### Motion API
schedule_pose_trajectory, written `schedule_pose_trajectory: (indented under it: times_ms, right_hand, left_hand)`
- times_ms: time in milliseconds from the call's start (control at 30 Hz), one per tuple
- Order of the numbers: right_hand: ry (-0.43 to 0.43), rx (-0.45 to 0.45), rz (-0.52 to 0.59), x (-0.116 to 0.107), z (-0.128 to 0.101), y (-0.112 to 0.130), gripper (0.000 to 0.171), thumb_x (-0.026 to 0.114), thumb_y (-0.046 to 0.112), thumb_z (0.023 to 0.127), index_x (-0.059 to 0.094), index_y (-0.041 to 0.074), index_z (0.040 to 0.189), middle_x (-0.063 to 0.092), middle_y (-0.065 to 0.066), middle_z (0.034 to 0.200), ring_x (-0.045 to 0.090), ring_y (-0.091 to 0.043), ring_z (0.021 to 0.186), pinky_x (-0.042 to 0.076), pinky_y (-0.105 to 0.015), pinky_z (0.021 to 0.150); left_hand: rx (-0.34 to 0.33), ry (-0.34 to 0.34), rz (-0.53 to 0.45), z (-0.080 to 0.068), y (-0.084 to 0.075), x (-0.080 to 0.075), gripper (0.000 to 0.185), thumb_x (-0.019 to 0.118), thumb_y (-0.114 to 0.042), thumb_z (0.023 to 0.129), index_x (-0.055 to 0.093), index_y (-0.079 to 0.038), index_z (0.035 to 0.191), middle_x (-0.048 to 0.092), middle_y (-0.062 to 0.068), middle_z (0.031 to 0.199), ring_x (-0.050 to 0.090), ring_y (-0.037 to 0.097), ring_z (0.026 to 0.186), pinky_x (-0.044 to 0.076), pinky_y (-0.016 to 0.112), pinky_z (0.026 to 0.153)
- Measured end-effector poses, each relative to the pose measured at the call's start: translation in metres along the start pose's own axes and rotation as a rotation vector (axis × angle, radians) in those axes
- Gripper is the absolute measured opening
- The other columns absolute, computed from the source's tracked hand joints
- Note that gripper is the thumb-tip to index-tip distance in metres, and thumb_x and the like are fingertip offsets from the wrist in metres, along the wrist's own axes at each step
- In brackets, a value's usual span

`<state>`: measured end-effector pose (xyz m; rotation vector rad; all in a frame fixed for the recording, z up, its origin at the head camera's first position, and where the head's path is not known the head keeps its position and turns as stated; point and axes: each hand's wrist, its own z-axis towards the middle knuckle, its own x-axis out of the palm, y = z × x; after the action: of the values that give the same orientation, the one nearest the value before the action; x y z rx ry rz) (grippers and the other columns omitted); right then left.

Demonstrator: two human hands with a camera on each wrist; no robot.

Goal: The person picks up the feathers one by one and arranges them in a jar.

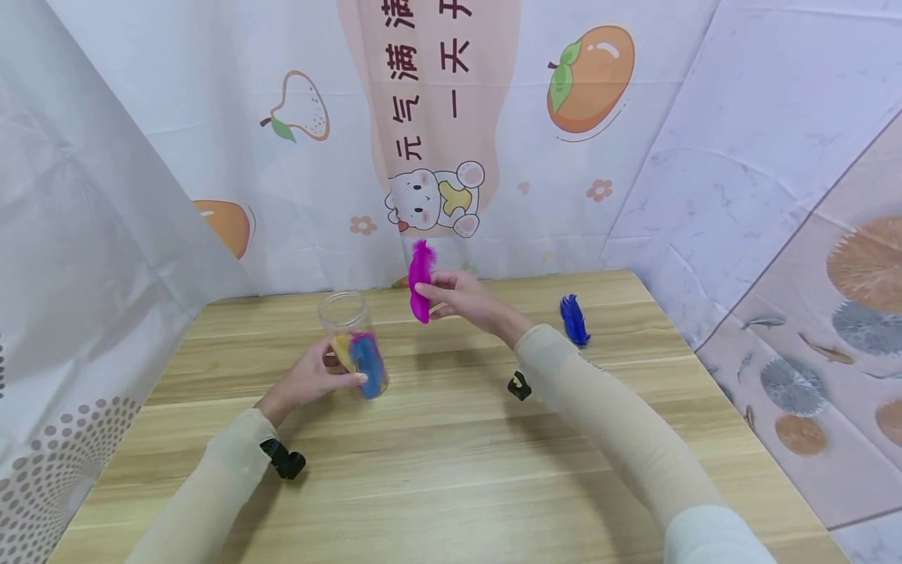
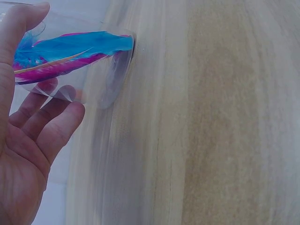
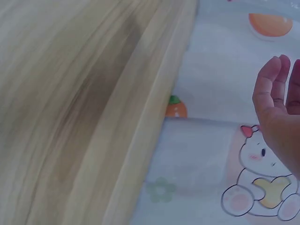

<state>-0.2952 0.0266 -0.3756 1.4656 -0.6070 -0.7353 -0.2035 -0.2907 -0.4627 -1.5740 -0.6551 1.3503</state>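
A clear open-topped plastic jar (image 1: 343, 311) stands on the wooden table at centre left, with blue, yellow and magenta feathers (image 1: 368, 364) inside. My left hand (image 1: 317, 377) grips the jar low on its side, thumb in front and fingers behind. In the left wrist view the blue feather (image 2: 84, 44) lies over a magenta one through the jar wall. My right hand (image 1: 461, 299) pinches a magenta feather (image 1: 421, 282) upright above the table, right of the jar's mouth. The right wrist view shows the curled fingers (image 3: 267, 86), but not the feather.
A dark blue feather (image 1: 575, 319) lies on the table (image 1: 437, 470) toward the back right. Behind the table's far edge hangs a printed curtain (image 1: 310, 196). Patterned cloth (image 1: 796, 258) hangs along the right side. Black camera mounts sit at both wrists.
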Motion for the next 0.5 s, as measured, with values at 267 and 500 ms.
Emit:
schedule_pose_trajectory:
  times_ms: [267,500]
  right_hand:
    - [0.053,-0.059,-0.001,0.015,-0.001,0.015,0.043,0.068,0.017,0.099,0.054,0.007,0.138,0.07,-0.016,0.117,0.07,-0.033,0.099,0.055,-0.05,0.092]
    - [0.085,-0.101,0.008,0.028,-0.002,0.026,0.033,0.061,0.021,0.104,0.059,0.0,0.128,0.07,-0.018,0.114,0.068,-0.037,0.104,0.058,-0.045,0.087]
  left_hand:
    - [0.006,-0.009,0.012,0.0,0.001,0.0,0.076,0.086,-0.023,0.084,0.043,-0.011,0.146,0.061,0.014,0.125,0.063,0.032,0.109,0.055,0.042,0.092]
    - [0.015,-0.006,0.007,0.0,0.002,0.001,0.075,0.085,-0.022,0.085,0.042,-0.011,0.147,0.06,0.015,0.126,0.063,0.032,0.109,0.055,0.042,0.092]
